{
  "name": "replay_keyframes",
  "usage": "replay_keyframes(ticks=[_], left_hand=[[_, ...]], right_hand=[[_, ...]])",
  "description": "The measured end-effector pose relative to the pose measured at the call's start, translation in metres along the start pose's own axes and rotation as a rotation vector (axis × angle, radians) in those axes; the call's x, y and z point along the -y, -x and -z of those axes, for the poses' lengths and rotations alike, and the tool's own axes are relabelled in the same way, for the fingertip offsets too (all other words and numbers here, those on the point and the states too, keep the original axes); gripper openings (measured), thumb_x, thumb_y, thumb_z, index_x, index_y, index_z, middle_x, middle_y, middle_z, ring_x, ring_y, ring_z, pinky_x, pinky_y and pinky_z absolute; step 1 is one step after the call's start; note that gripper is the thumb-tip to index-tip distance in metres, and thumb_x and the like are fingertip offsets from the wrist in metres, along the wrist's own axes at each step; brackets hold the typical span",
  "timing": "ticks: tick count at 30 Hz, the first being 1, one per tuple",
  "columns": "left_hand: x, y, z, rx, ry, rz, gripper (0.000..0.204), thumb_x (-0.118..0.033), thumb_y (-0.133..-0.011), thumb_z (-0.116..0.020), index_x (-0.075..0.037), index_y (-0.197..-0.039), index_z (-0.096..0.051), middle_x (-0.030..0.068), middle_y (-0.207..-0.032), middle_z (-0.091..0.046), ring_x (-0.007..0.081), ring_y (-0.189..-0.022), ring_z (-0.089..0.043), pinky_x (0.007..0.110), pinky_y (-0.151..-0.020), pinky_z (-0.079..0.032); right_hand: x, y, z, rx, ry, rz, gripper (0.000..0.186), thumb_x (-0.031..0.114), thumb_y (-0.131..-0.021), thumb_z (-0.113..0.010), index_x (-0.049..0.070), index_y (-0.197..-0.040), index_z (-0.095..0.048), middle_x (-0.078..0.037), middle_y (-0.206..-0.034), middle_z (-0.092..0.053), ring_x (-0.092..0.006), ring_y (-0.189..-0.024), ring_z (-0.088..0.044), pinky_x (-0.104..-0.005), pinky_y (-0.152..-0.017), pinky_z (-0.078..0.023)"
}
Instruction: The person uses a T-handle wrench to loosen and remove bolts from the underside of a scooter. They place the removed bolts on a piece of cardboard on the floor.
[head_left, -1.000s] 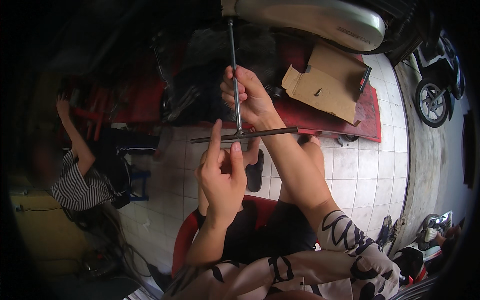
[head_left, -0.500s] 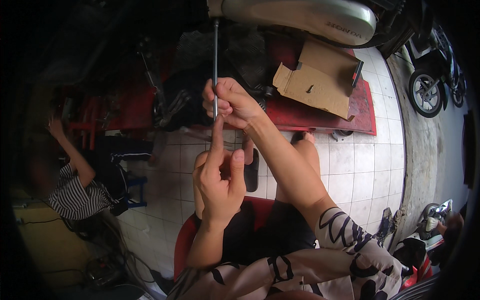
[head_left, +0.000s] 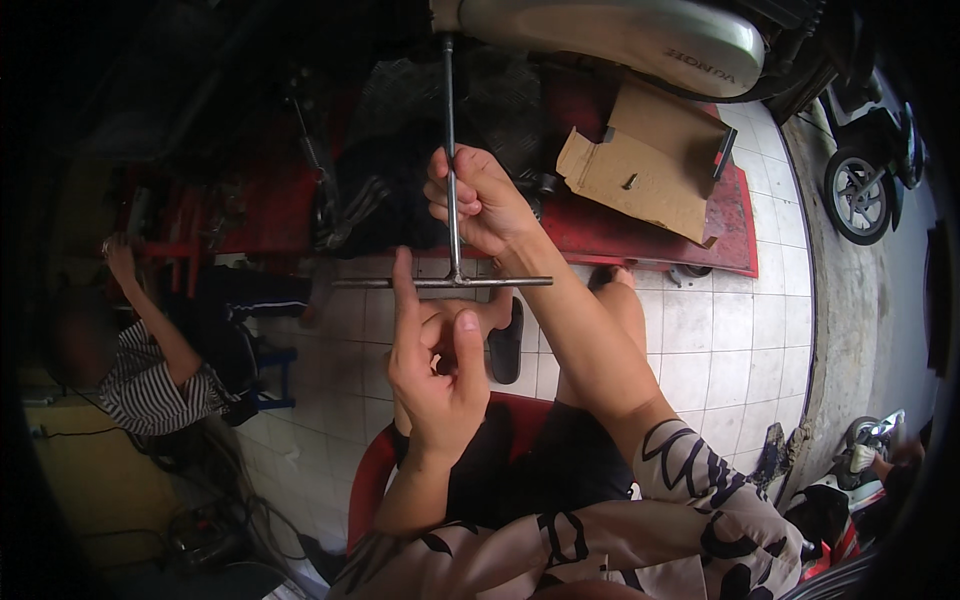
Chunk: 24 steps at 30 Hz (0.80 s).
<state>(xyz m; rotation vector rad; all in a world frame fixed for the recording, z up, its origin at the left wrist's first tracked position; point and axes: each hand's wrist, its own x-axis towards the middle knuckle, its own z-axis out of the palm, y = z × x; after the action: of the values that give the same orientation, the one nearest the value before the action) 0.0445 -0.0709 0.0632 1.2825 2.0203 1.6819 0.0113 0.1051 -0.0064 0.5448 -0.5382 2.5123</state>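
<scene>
One T-handle wrench [head_left: 454, 235], shaft [head_left: 450, 125] within right grip [head_left: 487, 205], crossbar [head_left: 500, 282] just outside.

There is one grey metal T-shaped wrench [head_left: 455, 245], one opened brown cardboard box [head_left: 655, 145], one small dark metal bolt [head_left: 630, 182], one rounded silver cover [head_left: 620, 38].

Bright floor tiles [head_left: 735, 322], murky left (perhaps blurry)

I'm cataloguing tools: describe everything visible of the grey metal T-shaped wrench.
The grey metal T-shaped wrench has a slim straight shaft extending forward and a thin crossbar at the near end. The right hand grips the shaft; the left hand overlaps the crossbar with its index finger, contact unclear. Its far end, tip hidden, sits beside a silver rounded cover.
</scene>
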Motion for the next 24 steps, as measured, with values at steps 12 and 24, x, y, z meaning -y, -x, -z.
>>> replay_keyframes(ticks=[12, 24], left_hand=[[0.013, 0.003, 0.001, 0.072, 0.013, 0.109, 0.059, -0.007, -0.090, -0.059, 0.014, -0.139, -0.032, 0.0065, -0.065, -0.060, 0.0070, -0.061, -0.055, 0.021, -0.056, -0.042], [-0.004, 0.005, 0.009, 0.094, -0.143, 0.099, 0.058, -0.005, -0.087, -0.061, 0.012, -0.137, -0.038, 0.0072, -0.063, -0.059, 0.0076, -0.056, -0.052, 0.020, -0.054, -0.042]], right_hand=[[0.004, -0.003, -0.002, -0.037, -0.016, 0.056, 0.028, 0.028, -0.098, -0.053, 0.000, -0.094, -0.056, 0.007, -0.061, -0.039, 0.0000, -0.052, -0.032, -0.0165, -0.048, -0.026], [0.009, -0.005, -0.007, -0.102, -0.011, 0.075, 0.030, 0.029, -0.100, -0.051, 0.000, -0.095, -0.055, 0.007, -0.060, -0.039, 0.0003, -0.052, -0.033, -0.0165, -0.048, -0.028]])
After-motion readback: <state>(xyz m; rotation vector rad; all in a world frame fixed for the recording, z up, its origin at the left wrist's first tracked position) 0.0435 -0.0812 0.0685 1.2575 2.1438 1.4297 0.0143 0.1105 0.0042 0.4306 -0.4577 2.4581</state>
